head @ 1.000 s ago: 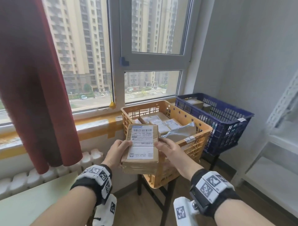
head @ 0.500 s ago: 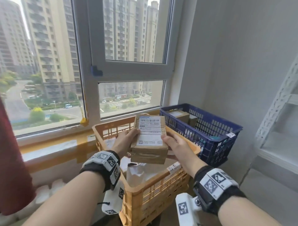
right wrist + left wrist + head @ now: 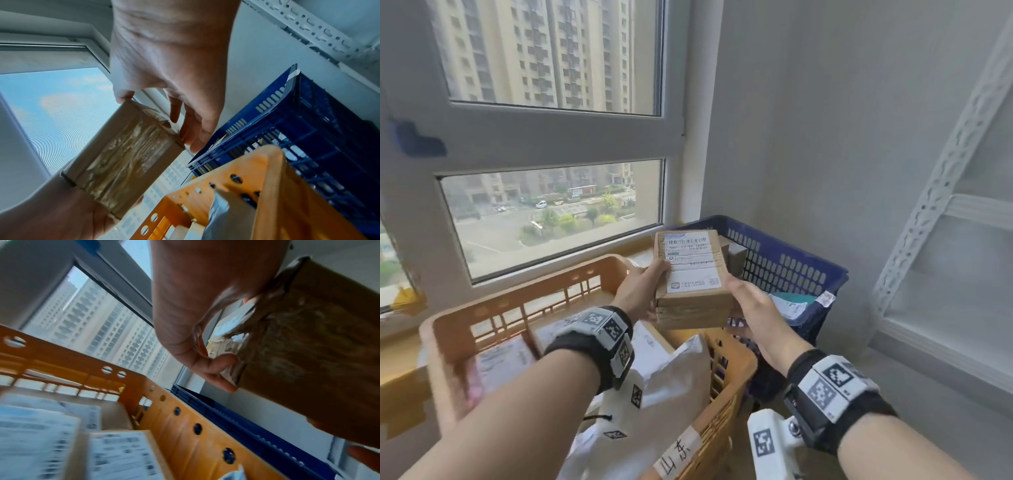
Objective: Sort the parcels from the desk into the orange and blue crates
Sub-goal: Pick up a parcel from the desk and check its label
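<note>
Cardboard parcel (image 3: 693, 277) is clamped between left hand (image 3: 642, 291) and right hand (image 3: 751, 305), fingers curled on its sides; blue crate (image 3: 791, 270) probably sits just beyond the fingertips.

A: Hands status?

B: Both arms stretched forward, forearms bare, black bands with square-code tags on each wrist. Left hand (image 3: 642, 291) grips the left side of the box (image 3: 693, 277), thumb on top, fingers curled under.

A: Right?

B: Right hand (image 3: 751, 305) on the box's right edge, thumb at the top corner, fingers spread along the side and underneath. The box is held between the two palms, label side up.
</note>
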The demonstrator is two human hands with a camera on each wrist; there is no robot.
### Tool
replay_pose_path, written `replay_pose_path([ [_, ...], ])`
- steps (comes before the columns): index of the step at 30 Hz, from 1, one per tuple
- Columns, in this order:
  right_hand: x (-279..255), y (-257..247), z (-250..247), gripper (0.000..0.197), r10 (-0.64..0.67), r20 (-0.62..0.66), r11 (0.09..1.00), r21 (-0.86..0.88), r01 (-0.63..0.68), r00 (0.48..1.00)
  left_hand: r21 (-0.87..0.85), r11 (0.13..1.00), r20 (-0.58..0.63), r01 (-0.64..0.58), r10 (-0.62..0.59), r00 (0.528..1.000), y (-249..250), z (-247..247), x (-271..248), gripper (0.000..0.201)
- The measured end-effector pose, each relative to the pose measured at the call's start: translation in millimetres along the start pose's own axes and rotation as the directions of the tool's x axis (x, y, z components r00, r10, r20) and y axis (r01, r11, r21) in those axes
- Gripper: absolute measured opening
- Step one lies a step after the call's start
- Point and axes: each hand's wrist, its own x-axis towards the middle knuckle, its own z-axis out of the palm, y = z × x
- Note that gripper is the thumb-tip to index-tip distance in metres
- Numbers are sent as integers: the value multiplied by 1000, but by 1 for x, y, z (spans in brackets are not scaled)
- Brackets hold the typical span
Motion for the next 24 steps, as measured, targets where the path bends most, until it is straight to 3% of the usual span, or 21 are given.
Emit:
replay_pose_path([
  [4,25,-2,-33,46,30,-38,999,-12,-31,999,-63,998,-18,25,-26,1000,13,36,31,63],
  [7,52,-5,-59,39,65,-56,998,26,-64,996,-122,991,-29,50,-54,998,21,62,66,80],
  [9,76,-2,-76,51,81,-52,996,51,-78,995,-150,986,-33,68,-74,997,25,83,87,87],
  [13,134,7,-108,70,162,-36,977,144,-155,986,-205,978,-82,34,-52,995,41,128,116,69],
  [19,235,23,-151,78,225,91,943,232,-240,970,-287,958,-115,17,-52,992,48,190,177,66],
  [24,293,38,-177,57,316,130,906,253,-340,940,-246,950,-132,194,-232,964,43,215,216,71],
])
